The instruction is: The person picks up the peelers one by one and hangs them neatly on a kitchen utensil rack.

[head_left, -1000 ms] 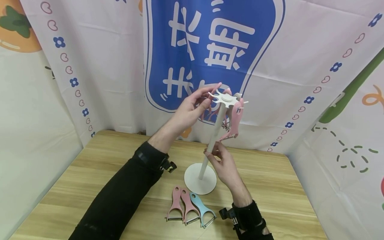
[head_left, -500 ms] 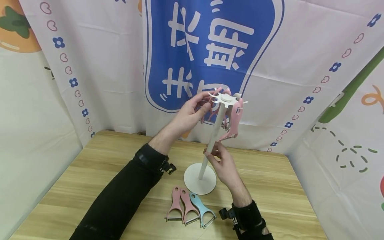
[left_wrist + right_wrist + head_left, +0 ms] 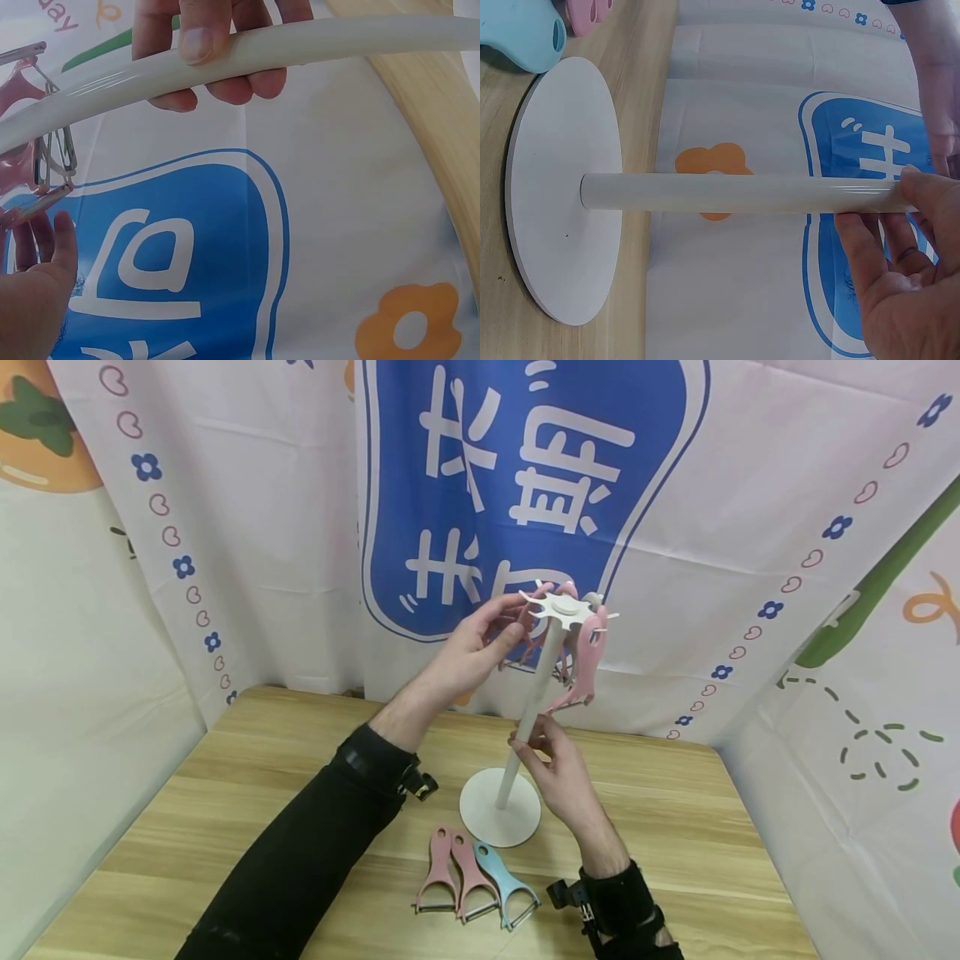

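A white rack stands on the table, with a round base (image 3: pixel 480 818), a pole (image 3: pixel 532 702) and a hooked top (image 3: pixel 564 607). My left hand (image 3: pixel 480 647) pinches a pink peeler (image 3: pixel 536 603) at the top's left side; its handle end is at a hook, and fingers partly hide it. My right hand (image 3: pixel 561 768) grips the pole around mid-height, thumb and fingers on opposite sides, also seen in the right wrist view. Another pink peeler (image 3: pixel 590 647) hangs at the top's right. More peelers hang behind the pole, partly hidden.
In front of the base, two pink peelers (image 3: pixel 440 860) and a blue peeler (image 3: pixel 504 878) lie side by side on the wooden table (image 3: pixel 247 793). A printed cloth (image 3: pixel 285 568) hangs behind the table, close to the rack's top.
My left hand has lowered slightly, bringing the pink peeler's handle end down at the hook. My right hand stays on the pole, and the peelers on the table have not moved.
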Available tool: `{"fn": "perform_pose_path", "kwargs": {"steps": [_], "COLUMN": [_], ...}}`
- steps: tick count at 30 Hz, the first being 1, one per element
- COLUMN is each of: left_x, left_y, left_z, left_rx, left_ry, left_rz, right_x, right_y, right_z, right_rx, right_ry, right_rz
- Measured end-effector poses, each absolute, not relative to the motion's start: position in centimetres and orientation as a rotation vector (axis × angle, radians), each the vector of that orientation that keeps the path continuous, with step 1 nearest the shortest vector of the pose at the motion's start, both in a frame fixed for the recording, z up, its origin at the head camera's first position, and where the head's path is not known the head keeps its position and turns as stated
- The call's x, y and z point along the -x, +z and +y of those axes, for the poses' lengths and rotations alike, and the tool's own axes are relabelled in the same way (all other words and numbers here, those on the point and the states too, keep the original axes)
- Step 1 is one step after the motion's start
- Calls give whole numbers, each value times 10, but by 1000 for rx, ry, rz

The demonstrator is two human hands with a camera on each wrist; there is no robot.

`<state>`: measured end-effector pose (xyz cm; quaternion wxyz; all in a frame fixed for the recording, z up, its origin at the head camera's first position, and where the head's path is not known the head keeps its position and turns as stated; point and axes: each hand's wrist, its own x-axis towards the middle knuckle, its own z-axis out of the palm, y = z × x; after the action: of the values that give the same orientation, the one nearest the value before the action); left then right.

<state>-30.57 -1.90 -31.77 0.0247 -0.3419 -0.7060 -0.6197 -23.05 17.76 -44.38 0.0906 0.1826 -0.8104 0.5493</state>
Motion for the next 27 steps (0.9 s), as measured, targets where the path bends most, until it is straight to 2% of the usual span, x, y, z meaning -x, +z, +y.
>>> {"fn": "perform_pose_path", "kwargs": {"steps": [17, 27], "left_x": [299, 281], "left_y": [-330, -343], "left_z": [-43, -58], "left_rx": [1017, 1029], "left_ry": [-1650, -1358], "left_rz": [-2206, -2336], "right_x": [232, 231], "right_y": [-445, -445], "right_z": [178, 178], "right_rx": [-560, -558], "right_ry": [1653, 1659], "right_rz": [-2401, -2392]}}
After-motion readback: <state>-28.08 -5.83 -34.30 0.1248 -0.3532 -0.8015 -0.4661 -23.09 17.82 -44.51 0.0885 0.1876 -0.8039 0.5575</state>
